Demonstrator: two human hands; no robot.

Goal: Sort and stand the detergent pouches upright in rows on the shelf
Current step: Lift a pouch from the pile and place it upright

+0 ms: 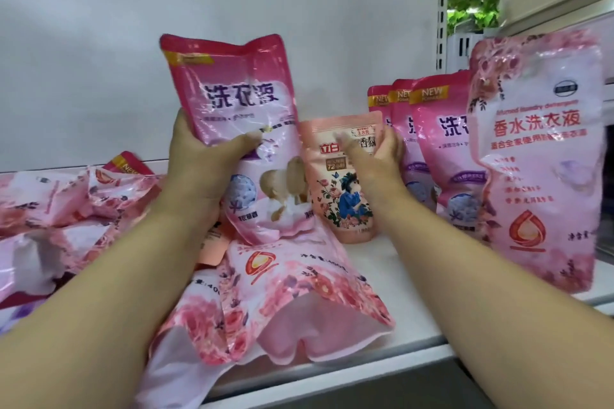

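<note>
Head view: left hand [199, 156] fingers around a magenta pouch [239, 129], right hand [375, 156] fingers gripping a peach pouch [345, 196]

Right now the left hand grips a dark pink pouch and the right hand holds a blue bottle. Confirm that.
Not quite. The head view shows the right hand holding a small peach pouch, not a blue bottle. The left hand does grip the dark pink pouch.

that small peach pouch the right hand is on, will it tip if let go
Probably fairly stable: the small peach pouch stands upright on its bottom on the shelf. Its film looks soft and glossy, so it may slip or sag under the right hand.
</note>
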